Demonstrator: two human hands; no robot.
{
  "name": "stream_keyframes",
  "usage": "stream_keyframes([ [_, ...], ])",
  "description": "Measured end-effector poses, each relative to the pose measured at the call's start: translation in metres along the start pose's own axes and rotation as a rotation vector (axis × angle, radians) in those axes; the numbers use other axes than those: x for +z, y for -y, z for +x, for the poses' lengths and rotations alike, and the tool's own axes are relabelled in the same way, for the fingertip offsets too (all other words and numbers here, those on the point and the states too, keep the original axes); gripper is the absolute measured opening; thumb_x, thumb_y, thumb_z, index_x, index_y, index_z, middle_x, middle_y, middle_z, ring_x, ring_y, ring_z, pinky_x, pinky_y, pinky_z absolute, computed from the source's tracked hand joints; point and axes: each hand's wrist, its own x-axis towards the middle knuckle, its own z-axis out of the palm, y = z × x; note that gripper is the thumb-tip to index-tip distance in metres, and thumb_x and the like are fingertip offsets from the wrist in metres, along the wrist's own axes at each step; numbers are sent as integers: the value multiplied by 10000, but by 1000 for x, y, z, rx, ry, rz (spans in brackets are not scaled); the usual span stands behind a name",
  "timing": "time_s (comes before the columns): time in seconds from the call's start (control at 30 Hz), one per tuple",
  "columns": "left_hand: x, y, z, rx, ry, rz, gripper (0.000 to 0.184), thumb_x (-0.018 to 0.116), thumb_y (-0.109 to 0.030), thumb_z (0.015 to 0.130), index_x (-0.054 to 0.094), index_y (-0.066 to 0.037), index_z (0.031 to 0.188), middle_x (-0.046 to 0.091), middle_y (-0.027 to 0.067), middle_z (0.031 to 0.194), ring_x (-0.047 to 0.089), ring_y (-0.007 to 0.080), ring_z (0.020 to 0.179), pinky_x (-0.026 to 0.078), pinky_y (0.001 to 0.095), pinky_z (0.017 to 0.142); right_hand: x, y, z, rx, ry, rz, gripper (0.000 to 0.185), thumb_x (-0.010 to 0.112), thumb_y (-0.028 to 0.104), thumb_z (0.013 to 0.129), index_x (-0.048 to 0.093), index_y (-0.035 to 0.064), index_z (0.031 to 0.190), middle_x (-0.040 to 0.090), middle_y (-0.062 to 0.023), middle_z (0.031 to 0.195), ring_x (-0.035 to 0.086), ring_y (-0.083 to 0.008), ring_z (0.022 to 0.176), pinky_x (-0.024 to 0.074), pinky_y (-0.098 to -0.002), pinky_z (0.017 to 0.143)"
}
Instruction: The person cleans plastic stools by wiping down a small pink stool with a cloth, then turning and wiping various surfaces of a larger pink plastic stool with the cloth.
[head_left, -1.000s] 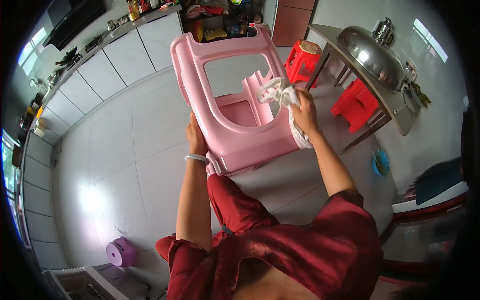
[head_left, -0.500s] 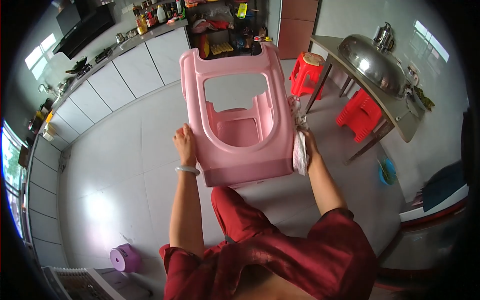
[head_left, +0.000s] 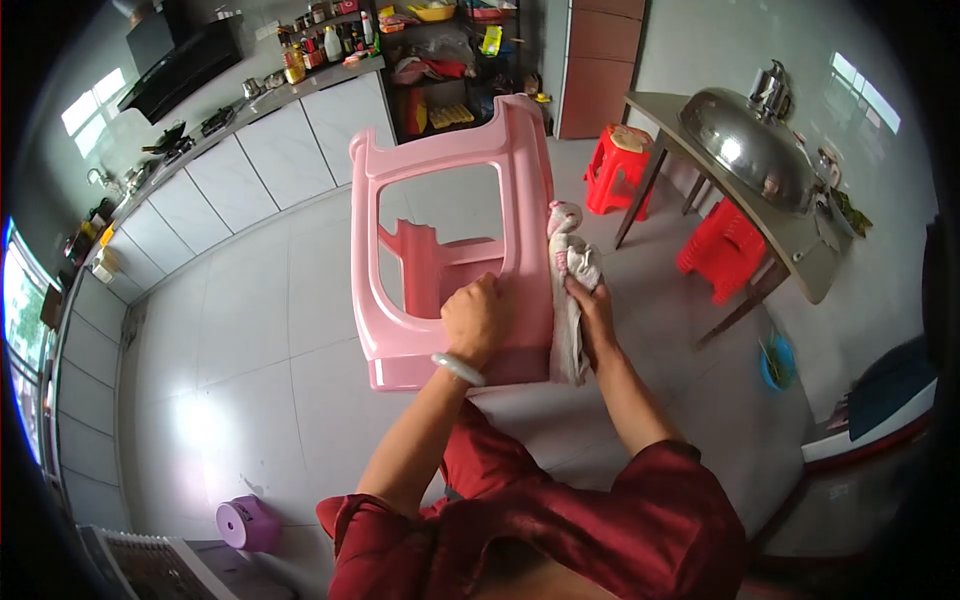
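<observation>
Right hand closed round bunched cloth; pink plastic frame alongside.
Left hand curled tight over the lower rim of the frame's opening; frame held in front of the red-clad knee; cloth lies along its right side; work judged under way; surfaces done or left cannot be told apart.

Pink frame, cloth in right fingers
</observation>
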Motion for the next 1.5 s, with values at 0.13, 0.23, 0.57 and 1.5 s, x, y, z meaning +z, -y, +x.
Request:
stream_keyframes([
  [0.13, -42, 16, 9, -117, -29, -359, 468, 596, -431, 926, 670, -5, 746, 608, 130, 582, 612, 287, 554, 454, 407, 545, 37, 50, -18, -245, 246, 27, 411, 590, 84, 907, 493, 14, 1300, 584, -58, 1146, 553, -157, 1053, 423, -301, 936],
  [0.23, -53, 37, 13, -320, 30, -759, 447, 614, -379, 939, 657, 7, 718, 540, 13, 551, 479, 114, 521, 388, 318, 506, 67, 83, -20, -605, 433, -237, 371, 569, 52, 888, 507, -7, 1250, 546, -147, 1225, 536, -263, 1156, 405, -351, 1000],
  [0.57, 56, 118, -14, -449, -147, -1700, 320, 608, -164, 909, 635, 26, 1165, 673, 53, 1016, 628, 121, 850, 507, 268, 737, 125, 30, -20, -896, 593, -990, 389, 657, 65, 811, 558, 16, 1183, 499, -174, 1284, 551, -364, 1131, 475, -425, 927],
  [1.5, 54, 115, -36, -674, -128, -1131, 585, 609, -427, 951, 580, 16, 571, 453, -24, 527, 369, 70, 528, 309, 288, 469, 280, 48, 195, -959, 4, -1504, 363, 653, 173, 811, 579, 17, 1130, 556, -202, 1153, 535, -351, 1119, 470, -442, 936],
])
